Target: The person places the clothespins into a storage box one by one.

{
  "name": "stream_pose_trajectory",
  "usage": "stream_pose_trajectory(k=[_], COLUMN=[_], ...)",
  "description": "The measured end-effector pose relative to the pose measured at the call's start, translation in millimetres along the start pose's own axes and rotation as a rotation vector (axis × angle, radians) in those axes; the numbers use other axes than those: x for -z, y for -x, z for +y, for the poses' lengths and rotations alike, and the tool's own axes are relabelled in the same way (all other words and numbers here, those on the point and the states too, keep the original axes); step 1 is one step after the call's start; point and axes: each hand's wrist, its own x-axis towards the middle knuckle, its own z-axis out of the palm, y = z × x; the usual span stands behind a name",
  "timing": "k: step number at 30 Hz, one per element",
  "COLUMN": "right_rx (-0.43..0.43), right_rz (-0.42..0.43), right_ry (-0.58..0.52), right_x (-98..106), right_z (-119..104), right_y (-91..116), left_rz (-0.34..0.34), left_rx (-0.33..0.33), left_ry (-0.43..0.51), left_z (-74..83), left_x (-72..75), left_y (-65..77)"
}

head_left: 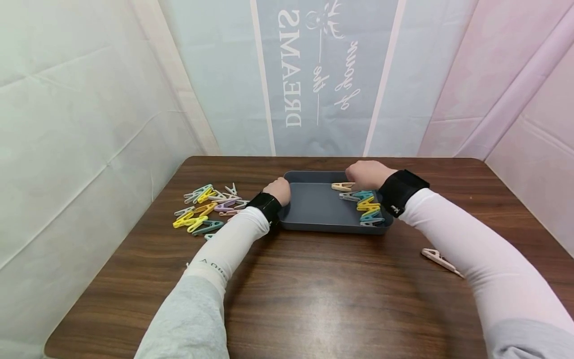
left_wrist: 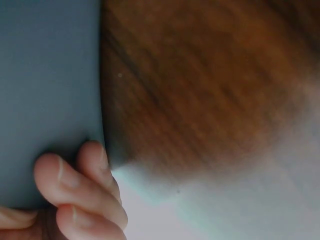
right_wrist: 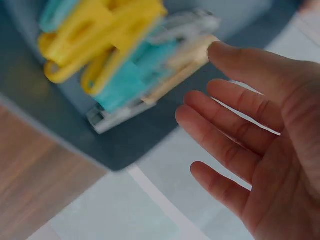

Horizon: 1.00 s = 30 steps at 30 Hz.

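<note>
A dark grey tray (head_left: 314, 227) lies on the table, and my left hand (head_left: 279, 191) grips its left edge. In the left wrist view, curled fingers (left_wrist: 75, 185) press against the tray's grey wall (left_wrist: 50, 75). Over the far right corner is my right hand (head_left: 368, 173), its fingers spread and relaxed. The right wrist view shows its thumb tip right at the end of a beige clothespin (right_wrist: 182, 67). Beside that one, grey, teal and yellow clothespins (right_wrist: 107, 32) lie in a row along the tray's right side.
Left of the tray spreads a loose pile of clothespins (head_left: 206, 209) in yellow, green, purple, white and pink. A single pale clothespin (head_left: 441, 262) lies on the wooden table (head_left: 323, 294) near the right forearm. Fabric curtains (head_left: 224, 75) hang behind and at both sides.
</note>
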Motion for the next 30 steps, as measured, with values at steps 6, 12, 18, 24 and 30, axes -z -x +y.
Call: stream_pose_trajectory(k=[6, 12, 18, 24, 30], right_rx=[-0.006, 0.054, 0.001, -0.091, -0.191], right_rz=[0.089, 0.183, 0.175, 0.116, -0.076], right_ry=[-0.022, 0.044, 0.027, -0.076, -0.159], right_x=[30, 42, 33, 8, -25], right_z=[-2, -7, -6, -1, 4], right_y=[22, 56, 94, 133, 166], left_rz=[0.017, 0.01, 0.025, 0.003, 0.002], left_rx=[0.008, 0.007, -0.002, -0.008, 0.0], left_ry=[-0.011, -0.005, -0.015, -0.012, -0.009], left_z=[-2.4, -2.6, -4.2, -3.8, -3.0], left_x=[-2.0, 0.0, -1.0, -0.8, 0.3], left_y=[-3.3, 0.8, -0.7, 1.7, 4.9])
